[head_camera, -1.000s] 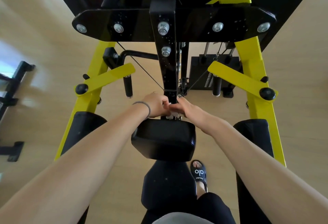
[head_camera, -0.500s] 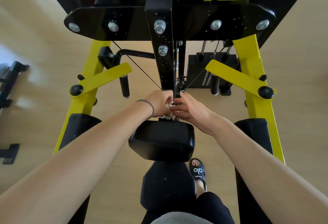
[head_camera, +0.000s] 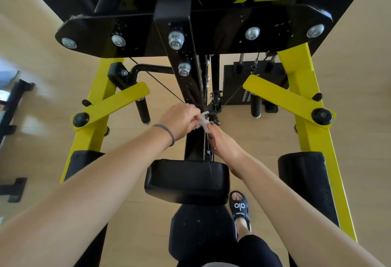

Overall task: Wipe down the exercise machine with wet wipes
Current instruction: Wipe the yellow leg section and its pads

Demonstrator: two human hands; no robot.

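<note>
Looking down through the head camera, we saw both hands meet at the black centre post (head_camera: 191, 80) of the exercise machine (head_camera: 304, 106), just above the small black pad (head_camera: 187, 179). Our left hand (head_camera: 182, 121) had its fingers curled around a crumpled white wet wipe (head_camera: 203, 120), and our right hand (head_camera: 222, 139) pinched the same wipe from below, close to the pulley fitting (head_camera: 215, 116) where two thin cables (head_camera: 160, 86) converged.

We judged the chief risk to be the wipe snagging: bunched so close to the pulley and cables, it could have caught and torn, leaving shreds in the fitting. A fingertip could also have been nipped between cable and pulley if the yellow arms (head_camera: 114, 106) had shifted under our lean. With the wipe held so tightly wadded, only a small face met the metal, so the speckled post might have been left streaked. Our sandalled foot (head_camera: 240, 206) stood beside the seat pad (head_camera: 202, 230), so leaning further forward risked unbalancing us.
</note>
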